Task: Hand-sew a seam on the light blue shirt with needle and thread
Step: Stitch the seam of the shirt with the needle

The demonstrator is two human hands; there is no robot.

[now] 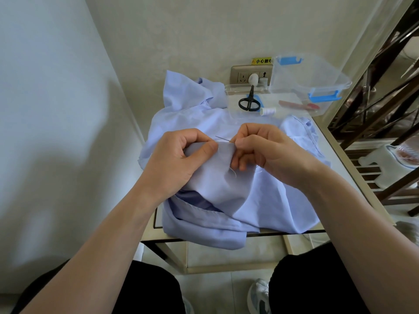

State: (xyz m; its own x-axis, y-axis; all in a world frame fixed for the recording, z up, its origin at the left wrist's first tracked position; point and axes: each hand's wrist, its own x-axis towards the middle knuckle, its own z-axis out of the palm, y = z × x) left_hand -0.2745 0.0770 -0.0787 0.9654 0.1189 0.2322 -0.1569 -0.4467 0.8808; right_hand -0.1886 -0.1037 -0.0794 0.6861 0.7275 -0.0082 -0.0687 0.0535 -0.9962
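Right hand [260,150] pinches the needle [224,139], lying nearly level, tip pointing left; left hand [181,155] grips bunched shirt [226,189].

Eye end of the needle [223,139] vanishes into the pinch of the right hand [260,150]; thread [233,173] barely traceable below. The shirt [226,193] covers most of the table [340,171], and the box [306,78] cuts off the label [260,61].

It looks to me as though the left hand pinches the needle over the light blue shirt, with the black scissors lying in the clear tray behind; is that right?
Not quite: the head view shows the right hand pinching the needle, while the left hand grips a fold of the light blue shirt. The black scissors do lie in the clear tray behind.
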